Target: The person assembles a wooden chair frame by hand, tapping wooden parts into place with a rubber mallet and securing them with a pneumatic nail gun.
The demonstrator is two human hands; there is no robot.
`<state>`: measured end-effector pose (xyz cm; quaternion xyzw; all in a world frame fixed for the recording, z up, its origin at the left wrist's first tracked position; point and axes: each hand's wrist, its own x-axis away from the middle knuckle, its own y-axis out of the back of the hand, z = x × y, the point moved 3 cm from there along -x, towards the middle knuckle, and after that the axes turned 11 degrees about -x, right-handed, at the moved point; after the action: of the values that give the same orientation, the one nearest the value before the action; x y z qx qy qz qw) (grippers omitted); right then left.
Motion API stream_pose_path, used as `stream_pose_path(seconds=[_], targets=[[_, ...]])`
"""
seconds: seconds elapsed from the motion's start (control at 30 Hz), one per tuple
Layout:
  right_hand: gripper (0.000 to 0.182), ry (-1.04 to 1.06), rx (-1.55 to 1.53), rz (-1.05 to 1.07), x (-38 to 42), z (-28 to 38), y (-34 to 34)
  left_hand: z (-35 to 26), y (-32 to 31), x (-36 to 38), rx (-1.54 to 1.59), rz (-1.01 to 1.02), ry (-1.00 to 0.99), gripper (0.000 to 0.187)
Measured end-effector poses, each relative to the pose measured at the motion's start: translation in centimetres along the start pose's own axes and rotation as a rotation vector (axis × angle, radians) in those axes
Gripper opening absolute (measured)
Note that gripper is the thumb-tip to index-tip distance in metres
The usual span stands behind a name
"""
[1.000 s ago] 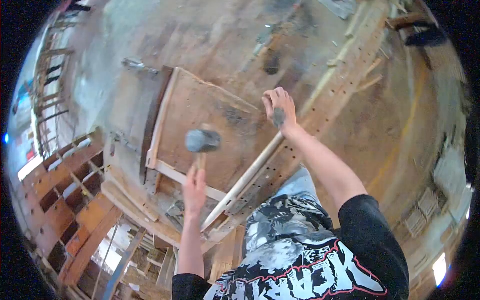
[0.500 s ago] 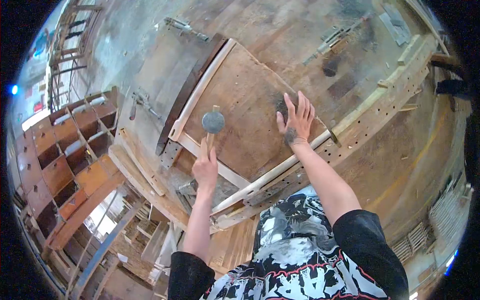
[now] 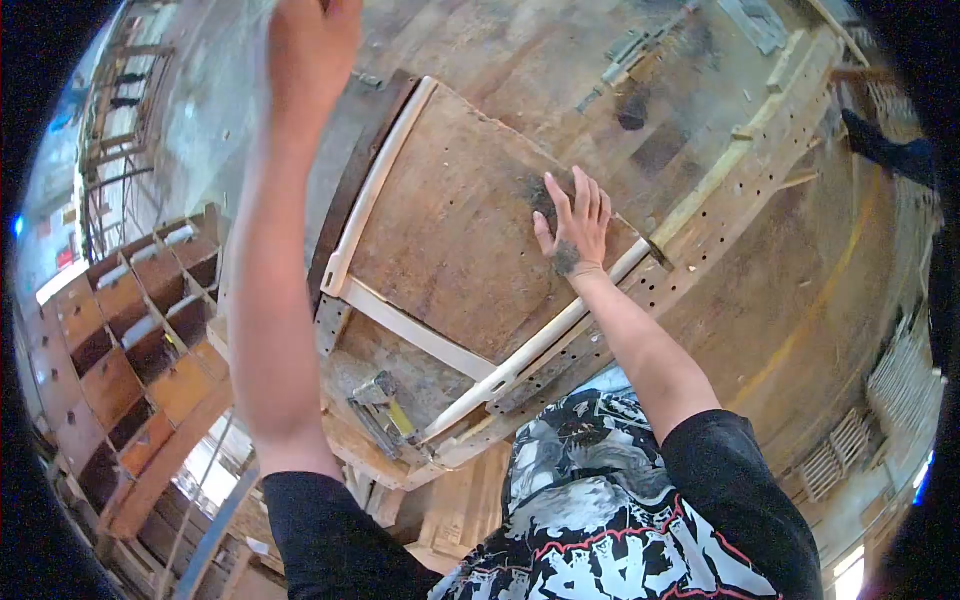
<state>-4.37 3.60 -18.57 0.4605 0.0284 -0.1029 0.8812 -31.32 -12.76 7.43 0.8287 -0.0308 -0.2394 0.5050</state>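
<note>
My left hand is raised to the top edge of the view, blurred, with its fingers partly cut off. It closes around the hammer, whose head lies outside the frame. My right hand rests with spread fingers on a brown panel, close to its far right edge. Pale wooden rails frame the panel: a left rail, a slanting crosspiece and a near rail. A dark curved strip lies along the outside of the left rail.
A long beam with holes borders the work surface on the right. Metal clamp hardware lies at the back. A tool resembling a nail gun sits near the front corner. Wooden cubbyholes stand at left.
My left hand has swung up and away from the frame's corner, carrying the hammer out of view and uncovering the tool below. My right hand stays on the panel. The view has shifted slightly.
</note>
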Motion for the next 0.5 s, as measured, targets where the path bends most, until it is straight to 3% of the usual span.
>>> stream_pose_path(seconds=[0.07, 0.13, 0.2, 0.27, 0.37, 0.43, 0.5], targets=[[0.069, -0.016, -0.041, 0.004, -0.1, -0.2, 0.2, 1.4, -5.3, -0.6, -0.112, 0.061, 0.038, 0.037], [0.067, -0.017, -0.073, -0.001, -0.3, -0.5, 0.6, 5.0, -10.8, 3.9, -0.231, 0.103, -0.106, 0.036], [0.066, -0.036, -0.118, 0.001, -0.1, -0.5, 0.8, 6.2, -12.6, 9.1, -0.615, 0.771, -0.096, 0.039], [0.066, -0.04, -0.12, -0.009, 0.0, -0.6, 0.7, 2.4, -9.5, 9.0, -0.64, 0.846, -0.104, 0.039], [0.064, -0.05, -0.094, 0.0, 0.3, -0.3, 0.7, -1.2, -3.1, 12.9, -0.583, 0.862, -0.022, 0.042], [0.063, -0.001, -0.071, -0.026, 0.0, -0.5, 0.2, -1.9, -0.1, 18.4, -0.457, 0.767, 0.095, 0.046], [0.06, 0.001, -0.06, -0.017, -0.1, 0.0, 0.2, -2.0, 1.0, 26.2, -0.242, 0.447, 0.177, 0.043]])
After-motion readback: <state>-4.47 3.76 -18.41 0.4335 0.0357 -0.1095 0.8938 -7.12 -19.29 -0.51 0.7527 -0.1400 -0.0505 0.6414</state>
